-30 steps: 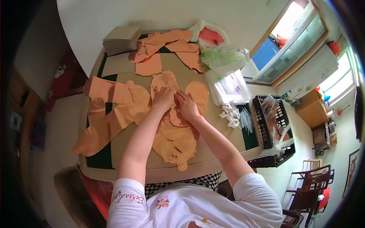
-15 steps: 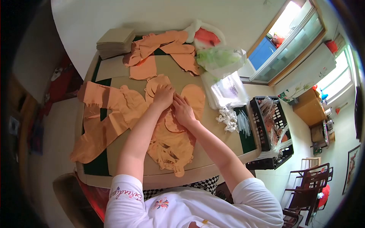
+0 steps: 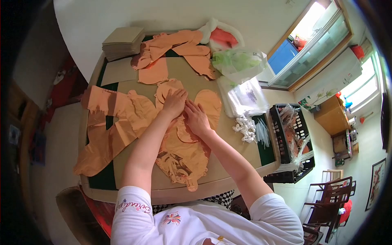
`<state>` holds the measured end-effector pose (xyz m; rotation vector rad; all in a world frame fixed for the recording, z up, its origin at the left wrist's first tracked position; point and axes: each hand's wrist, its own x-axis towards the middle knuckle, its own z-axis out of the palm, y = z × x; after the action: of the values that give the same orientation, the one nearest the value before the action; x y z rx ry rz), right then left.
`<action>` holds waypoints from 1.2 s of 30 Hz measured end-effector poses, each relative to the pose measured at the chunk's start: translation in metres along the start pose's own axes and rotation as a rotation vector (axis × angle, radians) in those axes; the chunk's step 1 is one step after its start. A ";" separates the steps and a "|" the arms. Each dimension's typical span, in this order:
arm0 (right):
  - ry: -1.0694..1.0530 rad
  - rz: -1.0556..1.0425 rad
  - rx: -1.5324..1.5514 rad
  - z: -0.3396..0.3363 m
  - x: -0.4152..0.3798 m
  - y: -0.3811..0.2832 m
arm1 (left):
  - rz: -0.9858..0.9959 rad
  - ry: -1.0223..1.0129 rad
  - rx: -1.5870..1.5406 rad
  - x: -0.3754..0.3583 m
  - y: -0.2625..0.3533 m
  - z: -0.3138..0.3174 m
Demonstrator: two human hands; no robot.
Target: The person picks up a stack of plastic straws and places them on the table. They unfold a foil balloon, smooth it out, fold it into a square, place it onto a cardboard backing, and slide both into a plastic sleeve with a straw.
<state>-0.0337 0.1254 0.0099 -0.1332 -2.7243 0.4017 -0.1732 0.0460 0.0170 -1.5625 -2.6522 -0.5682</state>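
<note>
In front of me a copper-coloured foil balloon (image 3: 181,159) lies flat and partly folded, its wrinkled, shiny lower end toward me with a small tab. My left hand (image 3: 175,102) rests on the upper part of the foil, fingers extended and slightly bent. My right hand (image 3: 197,119) lies against the foil beside it, fingers stretched out and a little apart. The fingertips of both hands nearly meet, and the thumbs are mostly hidden. To the left, another copper foil balloon (image 3: 108,130) is spread out near my left forearm.
More copper foil pieces (image 3: 175,45) lie at the back, beside a stack of cardboard sheets (image 3: 123,43). Clear plastic bags (image 3: 241,96), white ribbon-like bundles (image 3: 245,128) and thin translucent straws (image 3: 262,132) are on the right. A black crate (image 3: 281,141) stands at the table's right edge.
The view has shifted very slightly. Both hands stay in the same place on the foil balloon.
</note>
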 end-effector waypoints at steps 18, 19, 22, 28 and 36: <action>0.010 -0.011 -0.016 0.005 -0.002 0.004 | -0.259 0.094 -0.053 -0.047 0.046 0.000; 0.029 -0.014 -0.001 0.004 -0.002 0.004 | -0.262 0.087 -0.039 -0.055 0.048 0.002; 0.039 -0.002 0.013 0.004 -0.001 0.002 | -0.249 0.108 -0.014 -0.067 0.047 0.011; 0.008 -0.015 0.000 0.010 0.003 0.016 | -0.257 0.069 0.024 -0.067 0.045 0.016; 0.034 0.508 -0.323 -0.031 0.026 0.085 | -0.267 -0.033 0.035 -0.068 0.048 0.007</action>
<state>-0.0425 0.2181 0.0211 -0.9183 -2.6747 0.0835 -0.0971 0.0113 0.0120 -1.2264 -2.9004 -0.5027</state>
